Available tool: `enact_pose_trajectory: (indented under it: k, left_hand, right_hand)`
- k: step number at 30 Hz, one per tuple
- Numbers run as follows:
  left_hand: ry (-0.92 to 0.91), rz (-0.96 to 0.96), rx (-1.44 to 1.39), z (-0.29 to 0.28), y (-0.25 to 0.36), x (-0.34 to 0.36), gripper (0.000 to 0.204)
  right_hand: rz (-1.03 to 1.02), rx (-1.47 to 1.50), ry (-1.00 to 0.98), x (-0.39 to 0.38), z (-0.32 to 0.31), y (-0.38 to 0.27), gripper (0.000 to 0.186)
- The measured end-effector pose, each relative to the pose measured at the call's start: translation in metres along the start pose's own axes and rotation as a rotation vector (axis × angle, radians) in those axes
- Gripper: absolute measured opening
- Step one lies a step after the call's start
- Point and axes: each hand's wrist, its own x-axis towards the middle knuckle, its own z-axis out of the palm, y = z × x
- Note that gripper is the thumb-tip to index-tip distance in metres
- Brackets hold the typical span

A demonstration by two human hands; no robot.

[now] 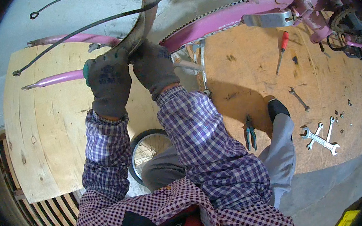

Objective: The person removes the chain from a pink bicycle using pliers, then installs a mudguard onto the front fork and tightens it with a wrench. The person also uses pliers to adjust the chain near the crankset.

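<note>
A curved, worn metal mudguard rises at the upper middle, with thin black wire stays reaching left to looped ends. My left hand, in a grey work glove, is closed round the mudguard's lower end. Right beside it, my right hand, gloved alike, has its fingers curled against the same end; their tips are hidden. Under and left of the hands, the pink bicycle fork points its two legs left. The pink bicycle frame runs from behind my right hand to the upper right.
A spoked wheel is partly hidden by my leg. Across the brown board lie a red-handled screwdriver, pliers, several spanners and small nuts. A pale wooden board lies left, over a slatted pallet.
</note>
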Motion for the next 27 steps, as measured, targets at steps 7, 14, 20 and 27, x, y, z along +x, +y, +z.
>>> enact_pose_trajectory:
  k: [7, 14, 20, 27]
  left_hand:
    - [0.075, 0.011, -0.050, 0.000, 0.000, -0.001, 0.004]
    - [0.085, -0.020, -0.120, 0.007, -0.010, -0.008, 0.005]
    - [0.062, -0.062, -0.078, 0.009, -0.010, -0.007, 0.003]
    - [0.046, -0.053, -0.111, 0.013, -0.008, -0.008, 0.008]
  right_hand:
    - [0.051, 0.120, -0.026, 0.000, -0.002, 0.000, 0.025]
    - [0.062, -0.023, -0.182, 0.004, 0.002, -0.003, 0.032]
    - [0.119, 0.138, -0.117, 0.000, 0.003, -0.010, 0.024]
    - [0.271, 0.262, -0.230, 0.000, -0.007, -0.017, 0.031]
